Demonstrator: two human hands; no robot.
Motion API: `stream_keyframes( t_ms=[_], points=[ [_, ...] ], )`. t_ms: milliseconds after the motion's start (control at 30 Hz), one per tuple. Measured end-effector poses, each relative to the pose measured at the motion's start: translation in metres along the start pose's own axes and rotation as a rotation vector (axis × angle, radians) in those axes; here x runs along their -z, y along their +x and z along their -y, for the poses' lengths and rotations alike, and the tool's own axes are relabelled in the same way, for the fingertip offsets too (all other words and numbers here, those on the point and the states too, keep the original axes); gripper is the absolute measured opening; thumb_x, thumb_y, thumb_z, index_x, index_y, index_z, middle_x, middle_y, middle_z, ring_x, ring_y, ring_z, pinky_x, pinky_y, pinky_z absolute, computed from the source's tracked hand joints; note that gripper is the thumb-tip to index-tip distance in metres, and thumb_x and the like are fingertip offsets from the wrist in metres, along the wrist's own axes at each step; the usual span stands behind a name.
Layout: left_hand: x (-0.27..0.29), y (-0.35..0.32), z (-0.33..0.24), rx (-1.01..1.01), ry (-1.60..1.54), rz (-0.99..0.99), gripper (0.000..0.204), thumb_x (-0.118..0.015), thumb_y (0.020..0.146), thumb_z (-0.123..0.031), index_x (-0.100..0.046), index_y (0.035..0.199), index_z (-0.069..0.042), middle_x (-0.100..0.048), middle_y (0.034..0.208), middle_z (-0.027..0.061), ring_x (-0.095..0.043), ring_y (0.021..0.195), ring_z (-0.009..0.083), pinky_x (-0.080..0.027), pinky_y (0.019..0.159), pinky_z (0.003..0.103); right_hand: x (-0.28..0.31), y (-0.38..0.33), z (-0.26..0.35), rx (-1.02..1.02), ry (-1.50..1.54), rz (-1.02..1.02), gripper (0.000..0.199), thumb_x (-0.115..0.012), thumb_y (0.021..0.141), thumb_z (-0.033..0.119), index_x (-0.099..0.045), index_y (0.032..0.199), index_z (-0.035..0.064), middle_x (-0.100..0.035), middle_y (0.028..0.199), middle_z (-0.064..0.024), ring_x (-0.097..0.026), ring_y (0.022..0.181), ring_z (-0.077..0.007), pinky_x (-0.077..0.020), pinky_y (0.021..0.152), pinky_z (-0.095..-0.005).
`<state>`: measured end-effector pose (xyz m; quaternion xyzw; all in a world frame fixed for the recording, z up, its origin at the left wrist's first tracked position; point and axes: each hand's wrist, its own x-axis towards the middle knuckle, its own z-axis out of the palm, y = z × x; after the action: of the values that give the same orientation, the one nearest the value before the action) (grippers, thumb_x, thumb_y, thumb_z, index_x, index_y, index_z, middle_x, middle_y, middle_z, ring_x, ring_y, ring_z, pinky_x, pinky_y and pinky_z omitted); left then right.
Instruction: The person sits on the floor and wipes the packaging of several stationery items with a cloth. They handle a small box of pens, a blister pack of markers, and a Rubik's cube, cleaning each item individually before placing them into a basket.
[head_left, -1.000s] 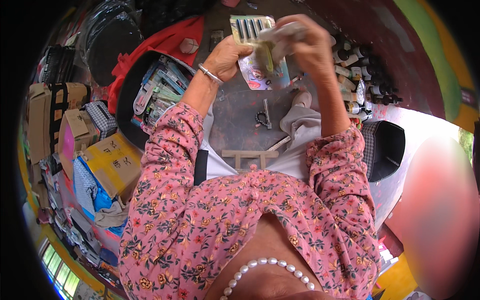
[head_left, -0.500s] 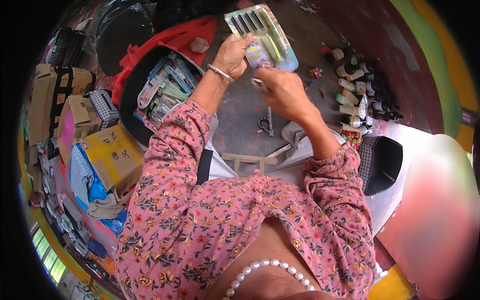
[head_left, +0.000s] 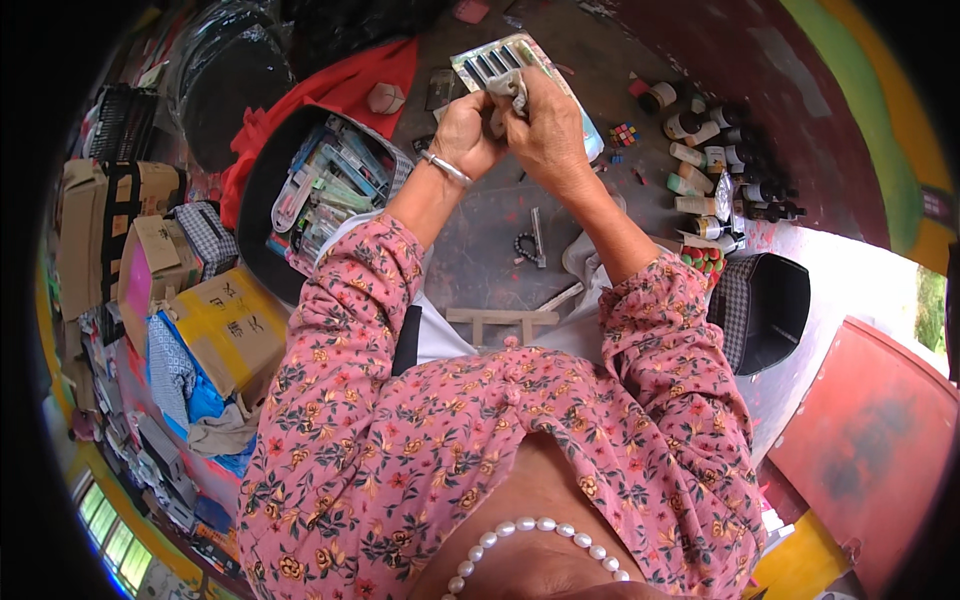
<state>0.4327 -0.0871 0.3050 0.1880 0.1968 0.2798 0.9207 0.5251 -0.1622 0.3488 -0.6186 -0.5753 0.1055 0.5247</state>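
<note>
My two hands are together at the top middle, closed around a crumpled whitish cloth (head_left: 511, 88). My right hand (head_left: 550, 130) grips it from the right with bent fingers. My left hand (head_left: 468, 138), with a silver bangle at the wrist, closes on its lower left side. Just beyond them is a blister pack of pens (head_left: 487, 64), with a row of dark sticks showing through clear plastic. My hands cover much of the pack, and whether it rests on the dark surface is hard to tell.
A dark bin (head_left: 262, 215) full of packaged stationery stands at left beside a red cloth (head_left: 340, 80). Cardboard boxes (head_left: 225, 325) sit farther left. Several bottles (head_left: 690, 155) and a puzzle cube (head_left: 624, 134) are at right, above a checked bin (head_left: 765, 310).
My left hand has let go of the blister pack and come to the cloth. My right hand has moved up, bringing the cloth over the pack.
</note>
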Motion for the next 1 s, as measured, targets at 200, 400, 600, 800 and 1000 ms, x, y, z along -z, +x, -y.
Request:
stream_keyframes(
  t_ms=[200, 400, 600, 800, 1000],
  points=[
    [-0.008, -0.005, -0.025, -0.183, 0.012, -0.037, 0.032, -0.031, 0.091, -0.013, -0.037, 0.118, 0.003, -0.048, 0.117, 0.0159, -0.05, 0.105, 0.0295, -0.039, 0.092, 0.047, 0.046, -0.017, 0.023, -0.213, 0.119, 0.566, 0.016, -0.052, 0.064, 0.001, -0.053, 0.079, 0.0006, -0.054, 0.068, -0.0166, -0.057, 0.063, -0.0274, -0.0439, 0.058, -0.0355],
    [-0.013, -0.009, -0.029, -0.238, 0.109, 0.05, 0.03, -0.036, 0.089, -0.006, -0.037, 0.119, -0.003, -0.047, 0.118, 0.0132, -0.05, 0.107, 0.0275, -0.041, 0.091, 0.048, 0.104, 0.005, -0.017, -0.433, 0.464, -0.302, 0.008, -0.053, 0.071, 0.002, -0.057, 0.078, -0.0003, -0.058, 0.069, -0.0019, -0.055, 0.059, -0.0078, -0.0461, 0.054, -0.0218],
    [-0.019, -0.008, -0.025, -0.226, 0.103, 0.086, 0.026, -0.037, 0.089, -0.004, -0.041, 0.114, 0.001, -0.05, 0.113, 0.0143, -0.053, 0.101, 0.0261, -0.043, 0.089, 0.041, 0.067, -0.005, -0.024, -0.396, 0.363, -0.164, 0.009, -0.056, 0.069, 0.003, -0.057, 0.078, 0.0001, -0.056, 0.067, -0.0003, -0.05, 0.061, -0.0059, -0.0422, 0.056, -0.0214],
    [-0.038, -0.02, -0.017, -0.192, 0.22, 0.082, 0.026, -0.04, 0.088, -0.004, -0.043, 0.114, 0.0, -0.051, 0.112, 0.012, -0.053, 0.1, 0.0218, -0.044, 0.088, 0.036, 0.071, 0.0, -0.014, -0.369, 0.377, -0.068, 0.016, -0.06, 0.074, 0.005, -0.06, 0.09, 0.0013, -0.059, 0.08, -0.0004, -0.052, 0.073, -0.0064, -0.0413, 0.067, -0.0194],
    [-0.032, -0.025, -0.001, 0.041, 0.535, 0.134, 0.024, -0.044, 0.087, -0.006, -0.048, 0.109, 0.001, -0.057, 0.102, 0.0082, -0.058, 0.089, 0.0176, -0.049, 0.079, 0.033, 0.067, 0.024, -0.022, -0.057, -0.085, -0.095, 0.017, -0.055, 0.066, 0.0, -0.057, 0.082, 0.0026, -0.055, 0.066, -0.0109, -0.056, 0.062, -0.0203, -0.0435, 0.061, -0.0304]
  ],
)
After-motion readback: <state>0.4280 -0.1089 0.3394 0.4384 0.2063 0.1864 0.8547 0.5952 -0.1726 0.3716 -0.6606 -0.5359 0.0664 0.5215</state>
